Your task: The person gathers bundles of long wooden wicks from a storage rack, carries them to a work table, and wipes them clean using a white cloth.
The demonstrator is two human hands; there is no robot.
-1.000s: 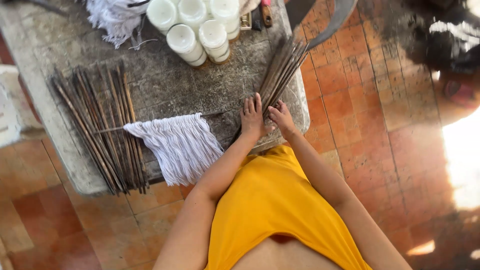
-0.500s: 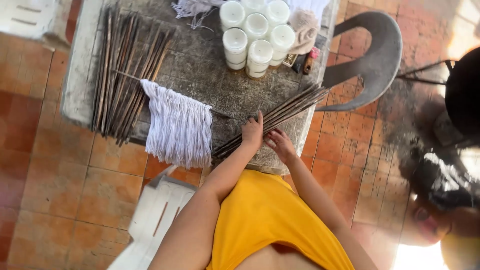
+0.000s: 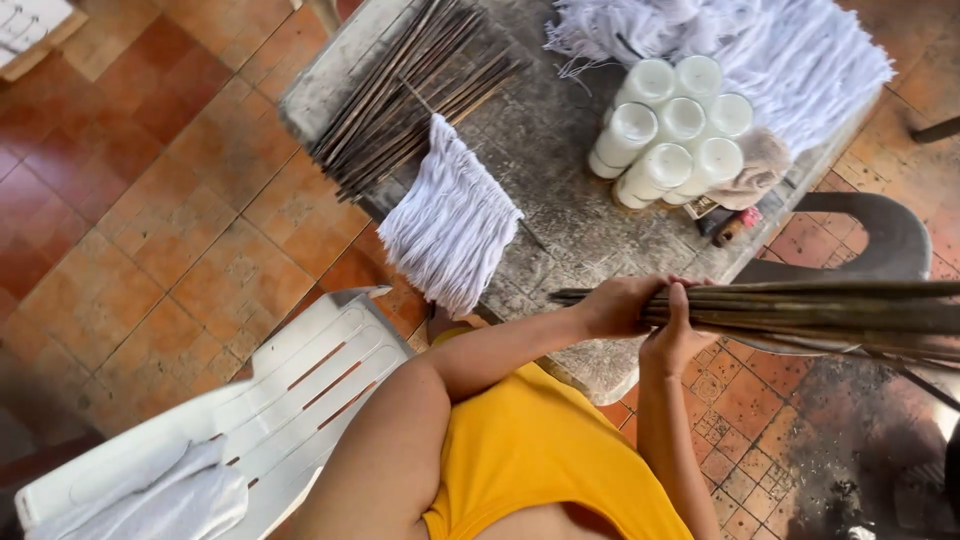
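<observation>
Fig.: left hand [image 3: 615, 305] & right hand [image 3: 672, 340], fingers closed round stick bundle [image 3: 800, 308], lifting it w/ tips toward 3 o'clock; next needs steady two-hand grip.

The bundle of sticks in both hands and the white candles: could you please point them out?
bundle of sticks [image 3: 800, 308], head view, mid-shaft beyond the hands.
white candles [image 3: 660, 165], head view, top of a front candle.

Brown sticks [image 3: 800, 310], white fringe [image 3: 450, 225], seemingly grey table [image 3: 560, 200].
</observation>
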